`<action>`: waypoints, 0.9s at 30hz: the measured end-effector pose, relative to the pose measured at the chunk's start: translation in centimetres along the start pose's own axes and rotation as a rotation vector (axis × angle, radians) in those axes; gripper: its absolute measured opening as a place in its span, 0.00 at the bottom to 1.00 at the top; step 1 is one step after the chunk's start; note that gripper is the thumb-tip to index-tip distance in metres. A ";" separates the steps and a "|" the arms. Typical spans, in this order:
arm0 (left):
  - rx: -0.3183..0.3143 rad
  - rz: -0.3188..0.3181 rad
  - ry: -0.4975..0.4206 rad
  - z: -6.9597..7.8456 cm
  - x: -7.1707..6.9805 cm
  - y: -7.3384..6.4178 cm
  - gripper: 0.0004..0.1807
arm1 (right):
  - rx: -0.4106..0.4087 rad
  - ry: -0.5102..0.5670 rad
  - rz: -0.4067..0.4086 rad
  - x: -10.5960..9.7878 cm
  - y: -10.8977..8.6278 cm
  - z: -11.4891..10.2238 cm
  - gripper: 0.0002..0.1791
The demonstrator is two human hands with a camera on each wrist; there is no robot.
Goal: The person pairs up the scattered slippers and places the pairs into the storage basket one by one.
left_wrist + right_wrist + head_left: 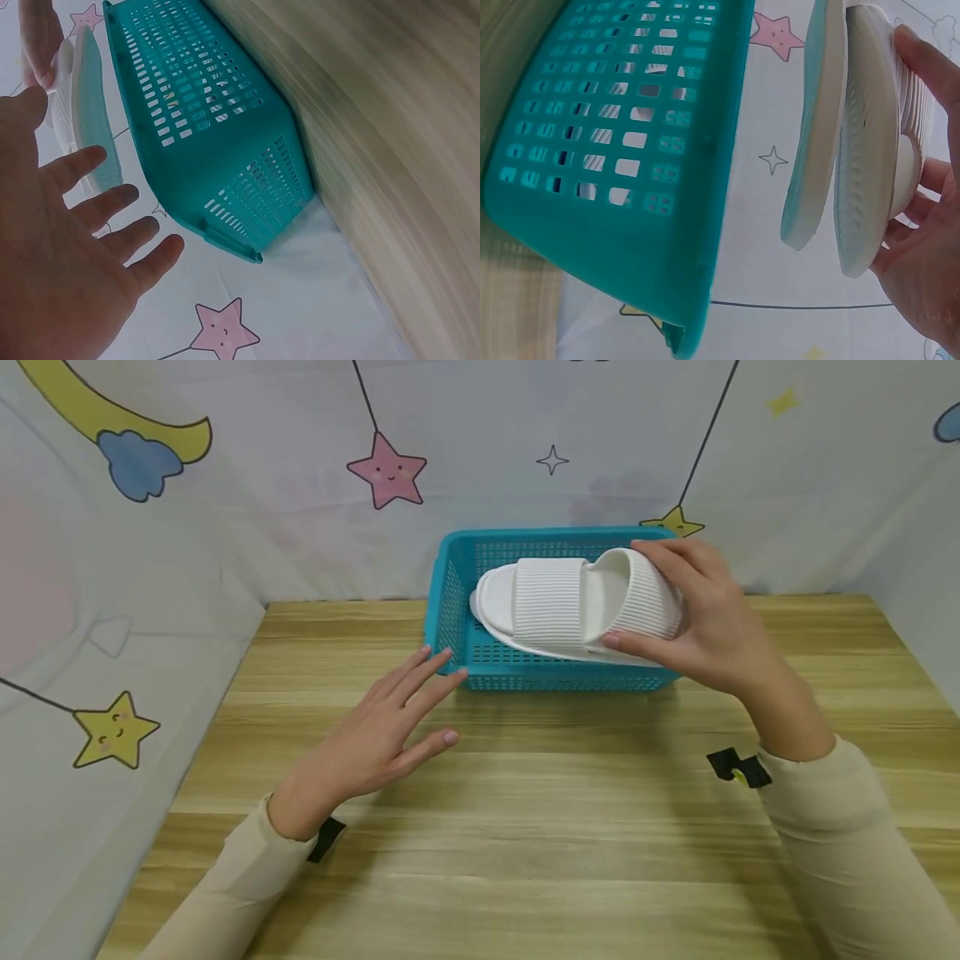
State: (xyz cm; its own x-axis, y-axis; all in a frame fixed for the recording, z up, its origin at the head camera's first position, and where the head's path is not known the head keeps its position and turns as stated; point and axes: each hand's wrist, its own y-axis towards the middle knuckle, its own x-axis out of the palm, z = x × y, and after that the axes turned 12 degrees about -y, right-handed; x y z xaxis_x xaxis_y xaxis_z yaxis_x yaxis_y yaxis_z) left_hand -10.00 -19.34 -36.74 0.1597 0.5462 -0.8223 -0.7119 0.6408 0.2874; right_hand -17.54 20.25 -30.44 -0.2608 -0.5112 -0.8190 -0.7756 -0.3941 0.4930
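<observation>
My right hand (712,618) grips a pair of white slippers (547,602) by the heel end, thumb on the near side and fingers over the far side. The slippers have ribbed straps and lie one over the other, toes pointing left. In the right wrist view the two soles (866,142) show side by side, above the rim of a teal plastic basket (615,247). My left hand (375,735) is spread with nothing in it, its fingertips by the basket's front left corner. The slippers hide much of the basket's inside in the head view.
The basket stands on a wood-grain table (487,827), close to the back cloth (480,410) printed with stars. More pale cloth (90,610) hangs along the left side, and another stretch (900,527) at the right.
</observation>
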 end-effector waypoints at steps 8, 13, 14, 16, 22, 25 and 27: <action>-0.010 -0.014 -0.016 -0.1 0.2 0.1 0.37 | 0.053 0.023 -0.055 1.6 0.7 0.8 0.52; -0.011 -0.025 -0.021 -0.1 0.4 0.2 0.37 | 0.052 0.041 -0.078 3.3 1.0 1.6 0.50; -0.011 -0.026 -0.018 -0.2 0.4 0.2 0.37 | 0.051 0.041 -0.084 3.6 1.1 1.7 0.50; -0.014 -0.029 -0.010 -0.2 0.4 0.2 0.38 | 0.059 0.038 -0.106 4.1 1.1 1.9 0.50; -0.020 -0.042 0.004 -0.2 0.3 0.3 0.38 | 0.084 0.024 -0.167 5.3 1.2 2.2 0.50; -0.021 -0.044 0.009 -0.2 0.4 0.4 0.38 | 0.092 0.029 -0.188 5.6 1.2 2.4 0.49; -0.024 -0.044 0.014 -0.3 0.4 0.4 0.38 | 0.093 0.035 -0.206 5.8 1.3 2.5 0.48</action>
State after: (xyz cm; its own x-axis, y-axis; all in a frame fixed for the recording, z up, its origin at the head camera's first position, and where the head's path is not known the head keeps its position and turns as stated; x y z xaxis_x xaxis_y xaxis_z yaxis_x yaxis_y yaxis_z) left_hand -10.39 -19.04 -37.06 0.1820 0.5101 -0.8407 -0.7205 0.6510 0.2390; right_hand -21.50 18.71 -35.32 -0.0721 -0.4542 -0.8880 -0.8605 -0.4218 0.2857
